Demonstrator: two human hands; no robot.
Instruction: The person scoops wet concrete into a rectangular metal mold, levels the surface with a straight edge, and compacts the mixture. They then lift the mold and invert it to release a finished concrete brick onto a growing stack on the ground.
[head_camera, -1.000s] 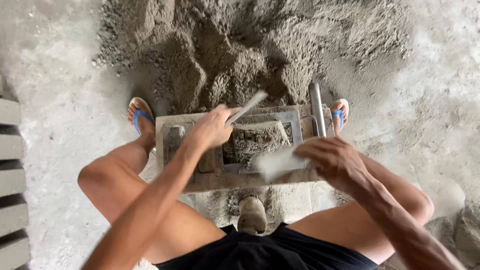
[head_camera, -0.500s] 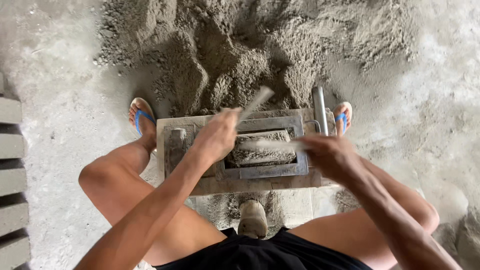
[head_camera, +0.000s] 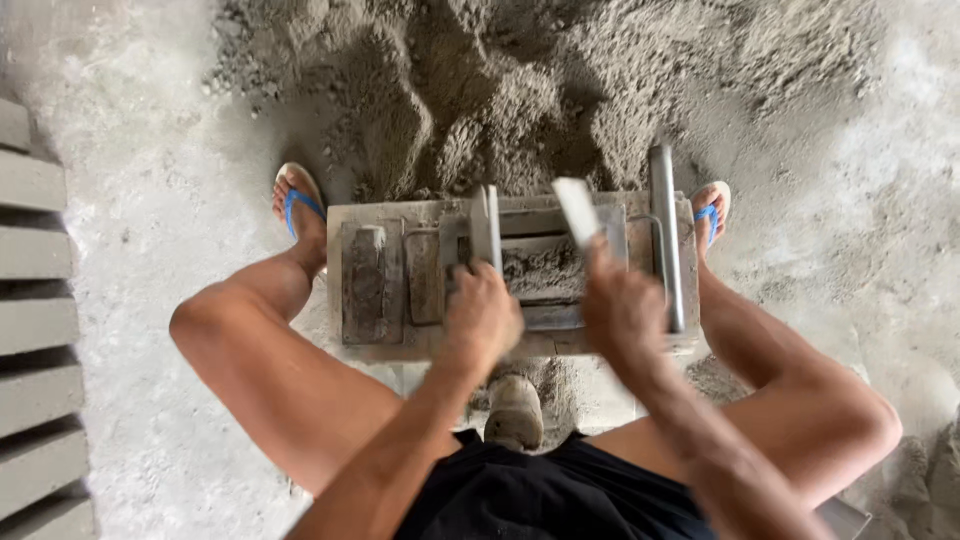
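I sit over a grey metal block mould (head_camera: 385, 340) on the floor, its open cavity filled with damp sand-cement mix (head_camera: 545, 272). My left hand (head_camera: 482, 315) grips a flat metal scraper (head_camera: 486, 228) held upright at the cavity's left edge. My right hand (head_camera: 622, 312) grips a second flat metal blade (head_camera: 578, 210), tilted over the cavity's right side. Both hands hover just above the mould's near rim. A steel lever handle (head_camera: 666, 235) runs along the mould's right side.
A large heap of grey sand-cement mix (head_camera: 520, 90) lies just beyond the mould. Finished grey blocks (head_camera: 35, 330) are lined up along the left edge. My feet in blue flip-flops (head_camera: 298, 205) flank the mould. A rounded grey object (head_camera: 514, 412) sits between my knees.
Both hands drew back toward me to the mould's near edge. The two blades, which lay flat across the mix, now stand upright. The right hand shifted left off the lever side.
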